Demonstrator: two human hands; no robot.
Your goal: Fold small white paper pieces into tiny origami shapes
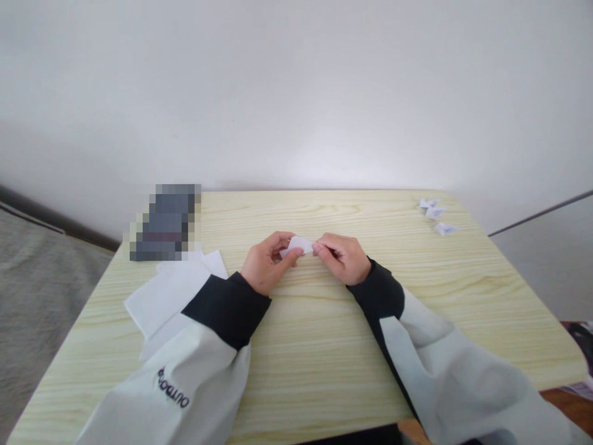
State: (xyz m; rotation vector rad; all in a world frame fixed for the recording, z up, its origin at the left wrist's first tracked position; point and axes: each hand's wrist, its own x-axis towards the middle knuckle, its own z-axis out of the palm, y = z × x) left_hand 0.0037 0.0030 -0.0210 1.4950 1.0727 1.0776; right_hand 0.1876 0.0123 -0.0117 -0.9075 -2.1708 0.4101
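A small folded piece of white paper (pixel 301 243) is held between both hands above the middle of the table. My left hand (pixel 269 261) grips its left part, with the thumb in front and the fingers behind. At the right tip of the paper, my right hand (pixel 341 254) pinches with thumb and forefinger. Part of the folds is hidden by the fingers. Close to my left forearm lie several loose white paper sheets (pixel 162 293), partly covered by the sleeve.
Small folded paper pieces (pixel 434 213) stand at the back right of the light wood-grain table (pixel 319 352). A dark, pixelated flat object (pixel 165 219) lies at the back left. A white wall (pixel 296 93) rises behind the table's far edge.
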